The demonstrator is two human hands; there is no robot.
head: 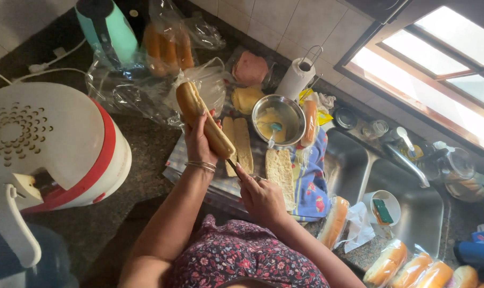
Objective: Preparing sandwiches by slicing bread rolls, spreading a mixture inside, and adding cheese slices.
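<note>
The left hand (201, 140) is wrapped around a long bread roll (204, 118), holding it tilted above the bench (140, 154), with thin bangles (201, 166) on the wrist. The right hand (260, 196) is closed around a knife (233, 164), of which only a short stretch shows, its tip meeting the underside of the roll.

Below the hands a checked cloth (174, 160) covers the bench near its middle, and split bread halves (243, 143) lie on it cut side up, with another flat piece (280, 173) just beside them. Behind these stands a metal bowl (279, 113) of pale yellow spread with a small utensil in it. Beyond it are a kitchen paper roll (295, 79) by the tiled wall and sliced pink meat (250, 68). A bag of rolls (168, 49) lies toward the back edge. A steel sink (412, 213) sits at the bench's right end, and more bagged rolls (412, 269) lie at the front right corner. A white and red appliance (55, 144) stands at the left.
</note>
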